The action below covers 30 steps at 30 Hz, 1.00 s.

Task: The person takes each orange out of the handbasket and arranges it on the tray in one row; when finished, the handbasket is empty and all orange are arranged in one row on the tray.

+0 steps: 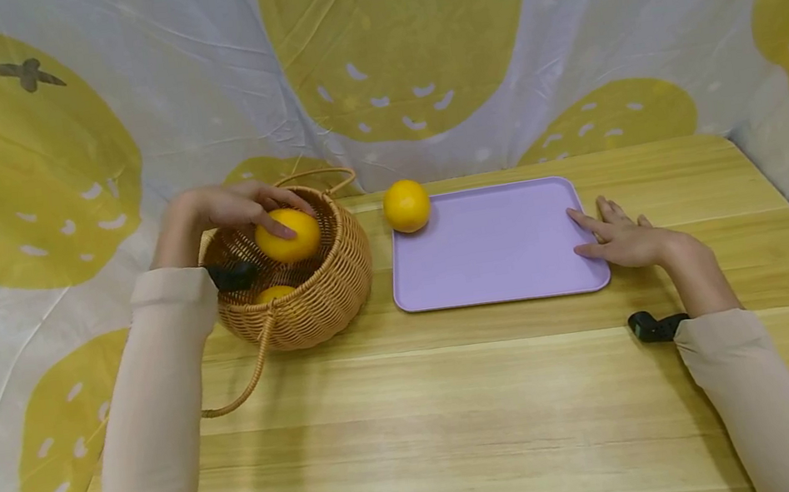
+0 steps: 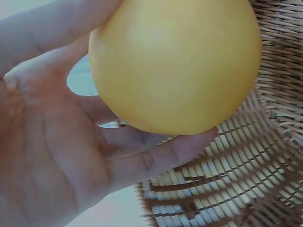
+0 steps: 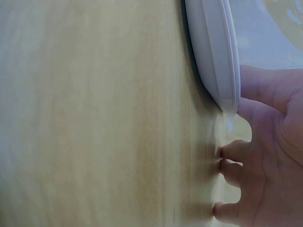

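Observation:
My left hand (image 1: 230,206) grips an orange (image 1: 289,235) at the mouth of a wicker basket (image 1: 329,297). In the left wrist view, the thumb lies on one side of the fruit and the fingers curl under the other. Lower in the basket, part of another orange (image 1: 274,294) shows. A further orange (image 1: 407,206) sits at the far left corner of a lilac tray (image 1: 500,244). At the tray's right edge rests my right hand (image 1: 624,239), its fingers spread. The right wrist view shows thumb and forefinger at the tray's rim, with other fingertips down on the table.
The wooden table (image 1: 452,440) carries the basket on the left and the tray right of its middle. One basket handle (image 1: 261,374) hangs down toward the front, and the other handle (image 1: 316,174) leans to the back. A fruit-print cloth (image 1: 203,71) hangs behind the table.

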Motion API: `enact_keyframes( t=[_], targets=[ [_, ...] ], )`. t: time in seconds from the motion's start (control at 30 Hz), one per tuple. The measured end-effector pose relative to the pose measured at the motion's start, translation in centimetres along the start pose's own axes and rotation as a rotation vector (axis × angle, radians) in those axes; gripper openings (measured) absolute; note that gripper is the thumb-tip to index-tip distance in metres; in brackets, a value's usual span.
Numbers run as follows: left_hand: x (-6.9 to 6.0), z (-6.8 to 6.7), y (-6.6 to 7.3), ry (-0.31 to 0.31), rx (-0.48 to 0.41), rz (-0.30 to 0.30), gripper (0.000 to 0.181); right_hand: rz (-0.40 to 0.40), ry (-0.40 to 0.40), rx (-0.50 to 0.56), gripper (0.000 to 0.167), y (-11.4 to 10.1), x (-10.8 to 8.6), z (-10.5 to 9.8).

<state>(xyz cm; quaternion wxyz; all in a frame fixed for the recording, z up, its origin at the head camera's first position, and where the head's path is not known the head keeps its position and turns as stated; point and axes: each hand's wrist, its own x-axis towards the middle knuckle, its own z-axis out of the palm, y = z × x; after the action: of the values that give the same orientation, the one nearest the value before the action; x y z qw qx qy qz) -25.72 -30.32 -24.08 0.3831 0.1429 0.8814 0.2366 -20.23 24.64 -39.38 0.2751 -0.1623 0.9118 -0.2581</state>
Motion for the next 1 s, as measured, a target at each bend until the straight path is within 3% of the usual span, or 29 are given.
enact_keyframes(
  t=[0.23,0.4,0.6,0.8,1.0],
  targets=[
    [-2.1,-0.7,1.3,0.073,-0.009,0.018,0.057,0.003,0.003,0.001,0.078,0.1,0.1,0.0],
    [-3.0,-1.2,1.9,0.129,0.004,0.066,0.056,0.003,0.004,0.003,0.078,0.1,0.1,0.0],
    [-2.8,-1.4,2.9,0.212,0.042,0.122,0.055,0.002,0.003,-0.003,0.077,0.0,0.0,0.0],
    [-2.9,-1.4,4.2,0.233,0.017,0.159,0.057,0.004,-0.001,-0.003,0.078,0.0,-0.1,-0.1],
    [-2.6,-0.9,6.4,0.314,0.039,0.203,0.054,0.013,-0.001,-0.003,0.077,0.1,0.0,0.0]
  ],
)
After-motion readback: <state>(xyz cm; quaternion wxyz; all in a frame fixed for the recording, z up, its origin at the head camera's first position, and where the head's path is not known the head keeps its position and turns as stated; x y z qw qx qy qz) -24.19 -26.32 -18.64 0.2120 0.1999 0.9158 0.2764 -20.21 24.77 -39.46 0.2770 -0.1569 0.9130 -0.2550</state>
